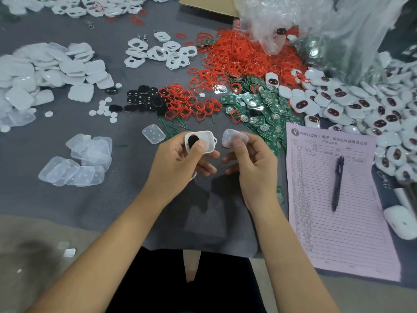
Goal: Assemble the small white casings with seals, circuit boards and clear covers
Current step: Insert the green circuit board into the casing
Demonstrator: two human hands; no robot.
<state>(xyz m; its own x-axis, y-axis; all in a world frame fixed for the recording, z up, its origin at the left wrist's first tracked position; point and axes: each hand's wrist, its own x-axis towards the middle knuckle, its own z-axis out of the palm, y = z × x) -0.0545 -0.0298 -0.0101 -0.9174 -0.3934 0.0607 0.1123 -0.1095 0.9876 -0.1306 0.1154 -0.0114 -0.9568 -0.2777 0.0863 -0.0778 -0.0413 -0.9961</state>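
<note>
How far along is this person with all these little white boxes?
Done: a big pile of finished casings lies at right. In hand: the left hand holds an open white casing with a black insert, and the right hand holds a clear cover. Left: heaps of red seals, green circuit boards and empty white shells.

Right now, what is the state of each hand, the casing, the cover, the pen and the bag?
left hand: holds the white casing
white casing: open, not yet covered
right hand: pinches the clear cover
clear cover: apart from casing
pen: lying on the pink form
plastic bag: open
</note>
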